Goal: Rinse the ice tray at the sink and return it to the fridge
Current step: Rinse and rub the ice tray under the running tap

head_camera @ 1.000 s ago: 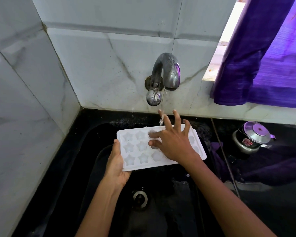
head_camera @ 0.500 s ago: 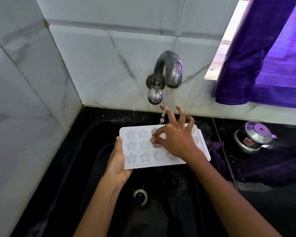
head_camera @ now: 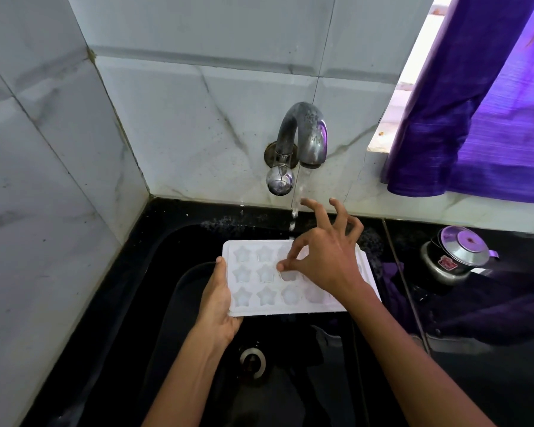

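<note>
over the black sink, a white ice tray is held level, cavities up, under the wall tap. star-shaped moulds are seen at its left end and rounder ones toward the right. a thin stream of water is seen falling from the spout to the tray's far edge, beside the right hand.

the tray's left short edge is gripped by the left hand, thumb on the top rim and the fingers curled beneath, out of sight. the right hand is laid over the middle and right part of the tray; its thumb and forefinger are brought together at a cavity in the middle row, the tips touching the tray surface, while the other fingers are spread and lifted above the far edge. whether anything is pinched between thumb and forefinger cannot be told.

the drain is seen in the basin below the tray. on the dark desk to the right, a metal pot with a lid is stood; a red label on its side is too small to be read. a purple curtain is hung above it, at the window.
</note>
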{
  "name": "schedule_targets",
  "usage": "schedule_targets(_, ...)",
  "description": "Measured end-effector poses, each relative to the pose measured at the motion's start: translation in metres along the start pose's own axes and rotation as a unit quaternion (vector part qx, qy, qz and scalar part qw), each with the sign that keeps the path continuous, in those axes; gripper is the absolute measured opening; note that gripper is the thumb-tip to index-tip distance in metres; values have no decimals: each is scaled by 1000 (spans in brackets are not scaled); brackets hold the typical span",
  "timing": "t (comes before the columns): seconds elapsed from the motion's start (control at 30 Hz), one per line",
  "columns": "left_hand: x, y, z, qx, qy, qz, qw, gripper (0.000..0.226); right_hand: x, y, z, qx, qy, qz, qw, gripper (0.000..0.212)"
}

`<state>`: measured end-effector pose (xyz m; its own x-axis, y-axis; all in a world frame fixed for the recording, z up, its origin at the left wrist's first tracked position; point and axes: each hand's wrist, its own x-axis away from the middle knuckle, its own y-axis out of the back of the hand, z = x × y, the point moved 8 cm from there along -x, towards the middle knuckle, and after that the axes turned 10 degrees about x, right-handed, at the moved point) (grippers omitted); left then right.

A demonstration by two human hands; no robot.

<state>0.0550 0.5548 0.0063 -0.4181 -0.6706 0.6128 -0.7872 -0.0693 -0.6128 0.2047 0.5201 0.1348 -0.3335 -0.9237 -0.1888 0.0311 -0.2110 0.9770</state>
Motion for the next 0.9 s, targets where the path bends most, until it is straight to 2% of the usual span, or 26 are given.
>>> schedule_targets(0.1,-2,2,-2,8,-8,-24,1000,55,9,-1,-2,-22,-17,-16,999,22)
schedule_targets(0.17,-6,2,-5,22,-16,-41,999,57,16,-14,-1,-30,-15,37,999,29)
schedule_targets(0.27,-13,0,-8,37,-21,-51,998,62,27,-34,3,-15,1,118,993,73)
schedule_targets(0.33,-15,-5,-9,40,-22,-40,998,62,28,-39,3,4,7,127,992,87)
schedule_targets(0.37,-16,-8,-10,41,-20,-31,998,62,26,-38,3,6,5,126,992,84)
schedule_targets(0.43,-16,-14,-10,48,-8,-17,999,61,19,-34,0,13,-1,112,994,62)
schedule_targets(0.5,-18,-16,-9,42,-5,-11,999,60,11,-25,-2,11,-10,67,998,39)
schedule_targets(0.53,-19,-16,-9,38,-5,-9,999,60,8,-21,-3,7,-14,44,999,34)
schedule_targets(0.6,-21,-15,-7,37,-5,-7,999,60,6,-19,-5,9,-21,26,999,32)
schedule_targets(0.83,-26,-8,-8,25,-13,-14,1000,60,12,-33,1,11,40,61,997,23)
schedule_targets(0.9,-25,-4,-5,10,-7,-14,1000,59,13,-30,1,7,37,46,998,17)
